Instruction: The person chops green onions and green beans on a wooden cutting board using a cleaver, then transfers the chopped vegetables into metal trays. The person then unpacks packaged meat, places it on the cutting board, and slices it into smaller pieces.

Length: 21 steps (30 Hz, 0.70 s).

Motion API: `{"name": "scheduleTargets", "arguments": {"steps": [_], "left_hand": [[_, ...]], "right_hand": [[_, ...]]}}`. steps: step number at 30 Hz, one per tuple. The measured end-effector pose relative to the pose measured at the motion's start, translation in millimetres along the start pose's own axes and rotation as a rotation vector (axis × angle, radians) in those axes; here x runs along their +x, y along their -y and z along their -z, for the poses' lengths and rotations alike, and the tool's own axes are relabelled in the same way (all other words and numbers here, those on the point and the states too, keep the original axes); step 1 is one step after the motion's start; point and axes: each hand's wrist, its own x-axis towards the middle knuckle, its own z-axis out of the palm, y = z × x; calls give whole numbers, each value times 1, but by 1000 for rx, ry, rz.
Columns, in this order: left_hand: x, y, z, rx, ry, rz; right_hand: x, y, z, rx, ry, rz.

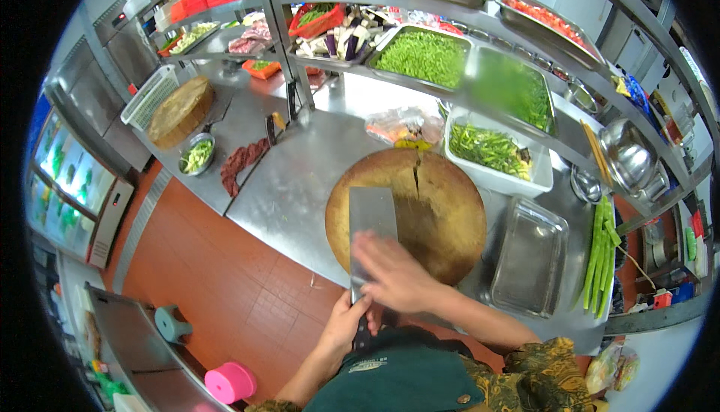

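Observation:
A broad steel cleaver [372,204] points away from me over the left part of a round wooden chopping block [450,226]. My left hand [344,319] grips it around the dark handle. Across the lower blade lies my right hand [394,274], fingers stretched out and slightly blurred; whether it presses on the steel or hovers just above it, I cannot tell. The block has a dark crack at its far edge and a damp dark patch in the middle. A dark green apron [388,384] shows below my hands.
Right of the block are a rectangular metal tray [531,260], green stalks [601,260] and a white tub [506,184] of cut greens. A metal shelf [349,69] with food trays overhangs the counter's back. Another wooden block [181,109] and a small metal bowl [197,154] stand left.

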Motion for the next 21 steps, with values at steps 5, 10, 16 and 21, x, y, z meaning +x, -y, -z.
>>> {"name": "scheduleTargets", "arguments": {"steps": [5,10,16,21], "left_hand": [[-15,-47,39,59,-132,-155],[-22,-97,96,13,-279,-207],[-60,-157,195,205,-751,-319],[-38,-187,245,53,-751,-304]], "right_hand": [[88,4,-23,30,116,265],[183,-51,-78,-171,-91,131],[237,-179,-31,136,-339,-923],[214,-360,-15,-260,-962,-1176]]}}
